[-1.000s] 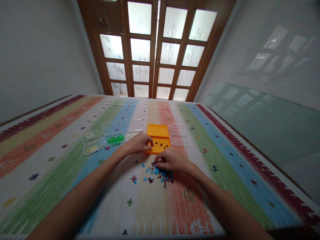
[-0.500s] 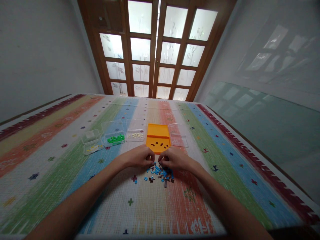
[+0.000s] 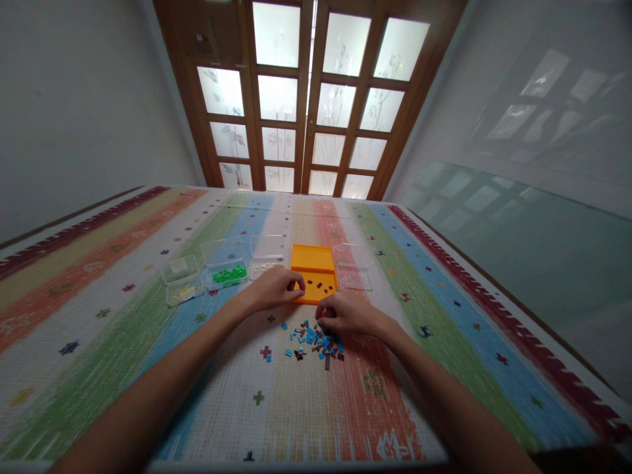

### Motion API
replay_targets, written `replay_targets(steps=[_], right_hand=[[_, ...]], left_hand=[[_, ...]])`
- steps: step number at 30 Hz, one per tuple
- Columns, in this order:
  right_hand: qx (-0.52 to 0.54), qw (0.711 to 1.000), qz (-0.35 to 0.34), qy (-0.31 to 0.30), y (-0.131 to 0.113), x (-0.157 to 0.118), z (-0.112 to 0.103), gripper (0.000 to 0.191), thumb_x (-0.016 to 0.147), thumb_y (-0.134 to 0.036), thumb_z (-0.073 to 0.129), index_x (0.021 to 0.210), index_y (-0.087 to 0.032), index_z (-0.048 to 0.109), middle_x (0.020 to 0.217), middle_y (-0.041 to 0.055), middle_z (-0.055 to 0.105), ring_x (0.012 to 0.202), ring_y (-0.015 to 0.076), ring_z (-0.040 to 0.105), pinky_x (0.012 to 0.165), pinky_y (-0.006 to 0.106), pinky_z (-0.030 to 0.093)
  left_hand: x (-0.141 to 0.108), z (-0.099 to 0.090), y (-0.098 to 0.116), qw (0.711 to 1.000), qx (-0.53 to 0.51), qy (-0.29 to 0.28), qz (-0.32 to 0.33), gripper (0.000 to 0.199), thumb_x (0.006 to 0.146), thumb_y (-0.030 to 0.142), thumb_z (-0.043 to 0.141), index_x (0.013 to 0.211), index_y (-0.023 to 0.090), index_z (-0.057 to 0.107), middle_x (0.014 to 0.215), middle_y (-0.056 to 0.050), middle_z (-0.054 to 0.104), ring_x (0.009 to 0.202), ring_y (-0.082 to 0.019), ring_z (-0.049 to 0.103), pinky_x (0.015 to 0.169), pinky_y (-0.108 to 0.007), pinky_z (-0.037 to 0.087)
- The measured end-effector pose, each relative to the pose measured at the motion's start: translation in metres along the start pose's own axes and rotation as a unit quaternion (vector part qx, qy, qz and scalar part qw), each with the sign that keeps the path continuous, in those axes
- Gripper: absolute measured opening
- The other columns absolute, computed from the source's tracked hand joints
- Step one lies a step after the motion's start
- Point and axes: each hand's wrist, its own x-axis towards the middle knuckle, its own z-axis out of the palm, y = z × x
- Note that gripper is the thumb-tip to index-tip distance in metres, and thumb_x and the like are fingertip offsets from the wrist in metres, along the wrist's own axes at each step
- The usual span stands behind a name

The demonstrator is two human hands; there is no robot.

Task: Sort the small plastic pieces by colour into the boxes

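My left hand [image 3: 277, 288] reaches over the left edge of an open orange box [image 3: 313, 258], its fingers pinched. Dark brown building bricks [image 3: 319, 285] lie inside that box. At the upper right of a loose pile of small blue and brown building bricks [image 3: 316, 338], my right hand [image 3: 344, 311] is closed, thumb and fingertips together. Whatever either hand pinches is too small or hidden to make out. Part of the pile is covered by my right fingers.
Left of the orange box stand open clear boxes: one with pale pieces [image 3: 264, 266], one with green bricks [image 3: 230, 274], one with yellow and white pieces [image 3: 185, 293]. A clear box [image 3: 353, 277] stands to the right. A striped cloth [image 3: 222, 408] covers the table.
My left hand has moved up from the pile to the orange box's left side, uncovering bricks at the pile's left. My right hand has barely moved.
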Motion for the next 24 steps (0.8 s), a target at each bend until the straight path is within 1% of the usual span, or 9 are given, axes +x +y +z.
replay_targets(steps=[4,6,8,10,13,16,20,24], right_hand=[[0.003,1.0,0.001,0.004,-0.001,0.001,0.0,0.019,0.077,-0.011,0.064,0.087,-0.017,0.079,0.071,0.0028,0.073,0.057,0.0104,0.055,0.055,0.021,0.033],[0.021,1.0,0.009,0.004,-0.001,0.0,-0.002,0.019,0.078,-0.011,0.063,0.087,-0.016,0.079,0.069,0.0021,0.072,0.056,0.0096,0.054,0.054,0.021,0.033],[0.038,0.999,0.017,0.017,0.0,0.001,-0.004,0.018,0.079,-0.012,0.063,0.088,-0.016,0.078,0.067,0.0014,0.07,0.053,0.0088,0.052,0.054,0.021,0.032],[0.046,0.997,0.025,0.048,0.004,0.003,-0.005,0.019,0.08,-0.014,0.063,0.092,-0.015,0.078,0.065,0.001,0.068,0.052,0.0086,0.049,0.054,0.022,0.032],[0.047,0.992,0.039,0.112,0.012,0.01,-0.004,0.021,0.082,-0.015,0.062,0.097,-0.014,0.077,0.065,0.0016,0.067,0.055,0.0091,0.049,0.055,0.022,0.032],[0.034,0.984,0.064,0.16,0.021,0.02,-0.001,0.021,0.082,-0.014,0.062,0.096,-0.013,0.078,0.067,0.0026,0.068,0.056,0.0097,0.05,0.057,0.022,0.033],[0.001,0.982,0.094,0.161,0.026,0.028,0.004,0.022,0.081,-0.015,0.062,0.095,-0.015,0.08,0.072,0.0052,0.073,0.059,0.012,0.056,0.061,0.023,0.037],[-0.018,0.985,0.098,0.143,0.024,0.03,0.007,0.026,0.081,-0.013,0.059,0.095,-0.018,0.081,0.091,0.0084,0.078,0.073,0.0159,0.065,0.069,0.025,0.044]], left_hand=[[0.01,0.004,-0.005,0.998,0.047,0.001,-0.031,0.017,0.08,0.022,0.063,0.086,0.017,0.078,0.058,0.0,0.063,0.051,-0.01,0.049,0.055,-0.022,0.033],[0.013,0.006,-0.006,0.997,0.065,-0.006,-0.051,0.018,0.079,0.021,0.063,0.087,0.017,0.079,0.062,-0.002,0.067,0.053,-0.011,0.051,0.055,-0.023,0.034],[0.014,0.007,-0.008,0.996,0.068,-0.011,-0.062,0.019,0.077,0.021,0.064,0.087,0.018,0.08,0.064,-0.004,0.069,0.054,-0.012,0.052,0.055,-0.023,0.033],[0.015,0.008,-0.009,0.996,0.064,-0.017,-0.064,0.02,0.076,0.02,0.064,0.087,0.018,0.08,0.065,-0.004,0.07,0.054,-0.012,0.053,0.053,-0.023,0.033],[0.013,0.008,-0.012,0.997,0.052,-0.029,-0.058,0.02,0.076,0.018,0.064,0.086,0.018,0.081,0.063,-0.003,0.07,0.052,-0.011,0.052,0.052,-0.023,0.032],[0.011,0.007,-0.013,0.997,0.044,-0.034,-0.051,0.021,0.075,0.016,0.063,0.085,0.019,0.081,0.061,-0.002,0.069,0.051,-0.01,0.051,0.053,-0.022,0.034],[0.008,0.005,-0.014,0.998,0.031,-0.018,-0.046,0.026,0.075,0.014,0.059,0.088,0.018,0.08,0.058,-0.001,0.067,0.051,-0.01,0.049,0.055,-0.022,0.037],[0.006,0.001,-0.013,0.998,0.018,-0.008,-0.053,0.026,0.074,0.012,0.058,0.088,0.016,0.08,0.059,-0.001,0.066,0.051,-0.01,0.048,0.055,-0.022,0.036]])
